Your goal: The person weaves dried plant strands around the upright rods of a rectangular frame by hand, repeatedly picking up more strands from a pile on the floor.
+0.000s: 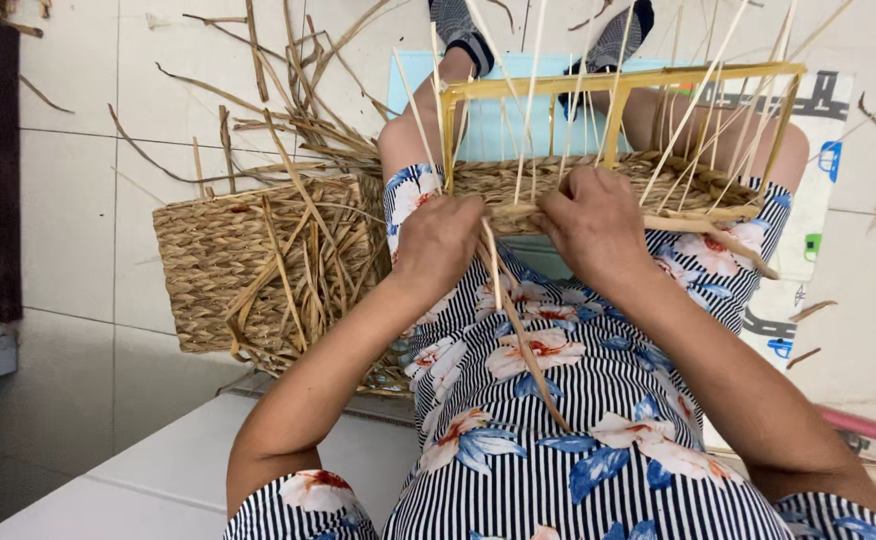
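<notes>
A striped floral dress (558, 440) covered the lap. Above it, the left hand (438, 240) and right hand (593, 222) were closed, pinching a straw strand (518, 335) at the half-woven basket (598, 180) resting on the knees. A finished basket (228, 260) lay beside, on the floor (88, 200).

Under your left hand (436, 240) and right hand (594, 222) the half-woven basket (598, 180) is coarse, matt plaited straw over a smooth, yellow-painted frame (618, 82), with stiff pale reed stakes (533, 90). At nine o'clock the finished woven basket (220, 262) looks equally rough and dry, heaped with loose straw strands (303, 150). The tiled floor (78, 200) is smooth and faintly glossy; your dress (558, 420) is soft printed cloth.
</notes>
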